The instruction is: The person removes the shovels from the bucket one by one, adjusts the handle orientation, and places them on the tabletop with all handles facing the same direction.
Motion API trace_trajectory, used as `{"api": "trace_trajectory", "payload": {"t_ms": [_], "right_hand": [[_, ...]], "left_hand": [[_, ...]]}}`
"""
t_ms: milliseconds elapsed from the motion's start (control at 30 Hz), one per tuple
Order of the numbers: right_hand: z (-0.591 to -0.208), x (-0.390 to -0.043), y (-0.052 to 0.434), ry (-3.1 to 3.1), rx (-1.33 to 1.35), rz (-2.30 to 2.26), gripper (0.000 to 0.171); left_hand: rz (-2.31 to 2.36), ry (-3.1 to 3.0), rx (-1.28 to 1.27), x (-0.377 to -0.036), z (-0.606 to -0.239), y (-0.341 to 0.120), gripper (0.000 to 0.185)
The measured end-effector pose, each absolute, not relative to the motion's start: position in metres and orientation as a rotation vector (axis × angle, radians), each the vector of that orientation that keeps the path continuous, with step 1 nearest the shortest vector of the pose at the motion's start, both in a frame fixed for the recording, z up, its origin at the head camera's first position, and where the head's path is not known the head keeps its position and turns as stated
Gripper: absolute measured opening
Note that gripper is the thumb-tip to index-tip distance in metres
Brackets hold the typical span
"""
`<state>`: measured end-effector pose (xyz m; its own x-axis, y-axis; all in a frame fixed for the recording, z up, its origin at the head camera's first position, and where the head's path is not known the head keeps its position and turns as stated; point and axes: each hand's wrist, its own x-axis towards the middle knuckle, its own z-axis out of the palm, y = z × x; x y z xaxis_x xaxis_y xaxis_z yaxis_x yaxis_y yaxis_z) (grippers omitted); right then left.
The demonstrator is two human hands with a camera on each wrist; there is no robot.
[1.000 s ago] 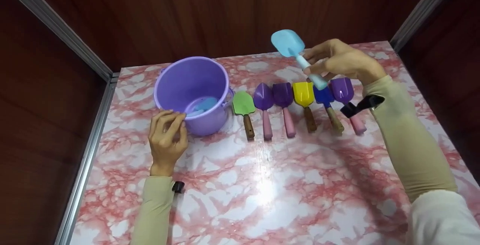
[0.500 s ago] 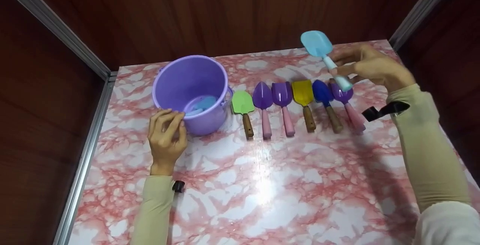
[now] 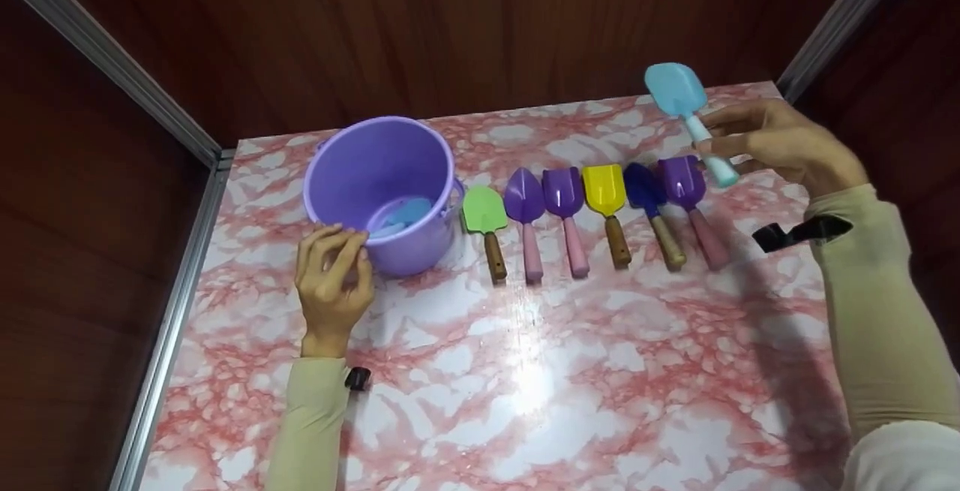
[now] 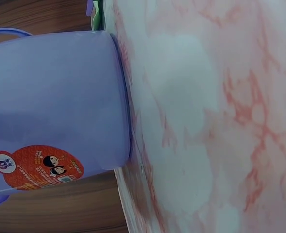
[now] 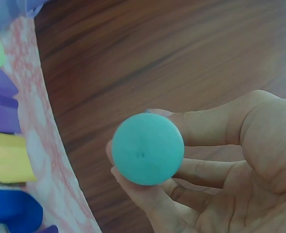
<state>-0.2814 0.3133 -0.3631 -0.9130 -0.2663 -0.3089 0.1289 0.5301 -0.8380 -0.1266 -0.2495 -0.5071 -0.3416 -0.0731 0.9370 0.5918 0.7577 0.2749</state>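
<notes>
My right hand [image 3: 787, 142] pinches the pale handle of a light blue toy shovel [image 3: 677, 91] above the table's far right. In the right wrist view the round turquoise end of that shovel's handle [image 5: 148, 149] sits between thumb and fingers. On the left, my left hand [image 3: 334, 281] holds the near rim of a purple bucket [image 3: 416, 247] between thumb and fingertips. Light blue pieces [image 3: 405, 215] lie at the bottom of the bucket; their kind is partly hidden by its wall. The left wrist view shows the bucket's side with a red sticker [image 4: 43, 167].
Right of the bucket lies a row of toy shovels: green [image 3: 484, 209], several purple ones such as the pointed one [image 3: 524, 197], yellow [image 3: 604, 189] and dark blue [image 3: 646, 185]. The marbled table [image 3: 570, 371] ends at a brown wooden panel [image 3: 450, 33] behind.
My right hand has moved to the right with the light blue shovel, from above the row to beyond its right end. The left hand stays at the bucket rim.
</notes>
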Motion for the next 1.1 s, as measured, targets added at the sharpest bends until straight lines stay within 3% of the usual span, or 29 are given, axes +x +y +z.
{"api": "trace_trajectory", "payload": {"t_ms": [167,433,767,1100], "right_hand": [[-0.368,-0.28,0.324,2.374,-0.071,-1.381,0.049],[-0.382,-0.275,0.34,2.362,-0.026,-1.345,0.066],[-0.403,-0.27,0.362,2.386,0.013,-1.298,0.052],[-0.426,-0.267,0.377,2.404,0.069,-1.259,0.051]], "left_hand": [[-0.717,-1.797,-0.402,-0.126,-0.508,-0.249,0.02],[-0.718,-1.785,-0.408,-0.127,-0.508,-0.249,0.019],[-0.728,-1.785,-0.402,-0.127,-0.507,-0.248,0.02],[-0.724,-1.776,-0.407,-0.127,-0.506,-0.247,0.021]]}}
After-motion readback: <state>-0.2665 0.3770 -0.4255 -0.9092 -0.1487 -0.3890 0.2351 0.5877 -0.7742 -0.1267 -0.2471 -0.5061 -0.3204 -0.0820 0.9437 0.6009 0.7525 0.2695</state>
